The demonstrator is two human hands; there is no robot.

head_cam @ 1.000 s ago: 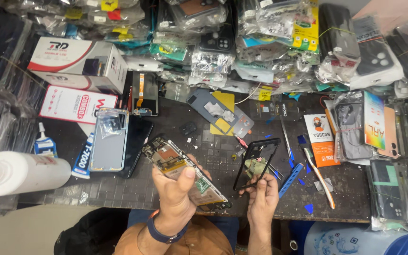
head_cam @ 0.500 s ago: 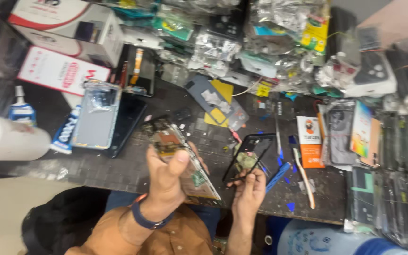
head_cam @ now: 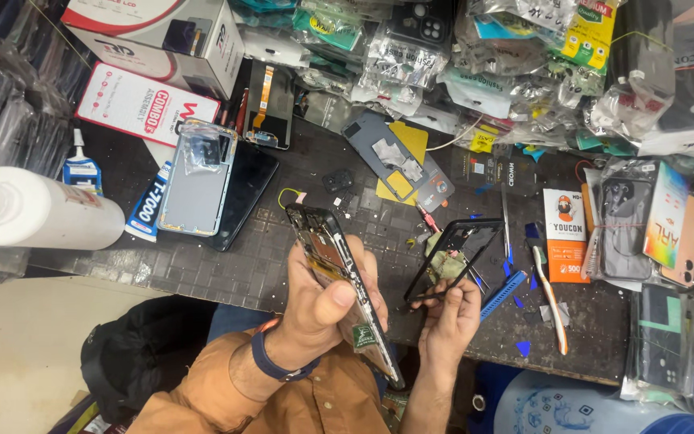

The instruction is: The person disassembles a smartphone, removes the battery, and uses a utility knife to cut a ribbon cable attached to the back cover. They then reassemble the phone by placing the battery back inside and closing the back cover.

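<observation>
The left hand [head_cam: 319,301] is closed around an opened phone [head_cam: 339,277] just below the middle of the frame, thumb pressed across its exposed inside. The phone's long axis runs from upper left to lower right, its lower end reaching down over the orange shirt. The right hand [head_cam: 450,317], just to the right of it, pinches the lower edge of an empty black phone frame [head_cam: 459,257] between thumb and fingertips. That frame tilts the other way, its long axis rising to the upper right over the dark work mat [head_cam: 226,265]. The two pieces stand near each other without touching. The frame lies to the right of the phone and slightly higher in the picture, and the right hand alone carries it.

Against the frame a second earlier, the view has swung down and left. The boxes [head_cam: 162,40] now sit at the upper left edge, and the white bottle [head_cam: 42,209] has shifted lower on the left side. Both hands keep the same grips, and the gap between phone and frame looks about the same. The silver phone back [head_cam: 197,181], the glue tube [head_cam: 146,205] and the toothbrush [head_cam: 552,301] lie where they lay before.
</observation>
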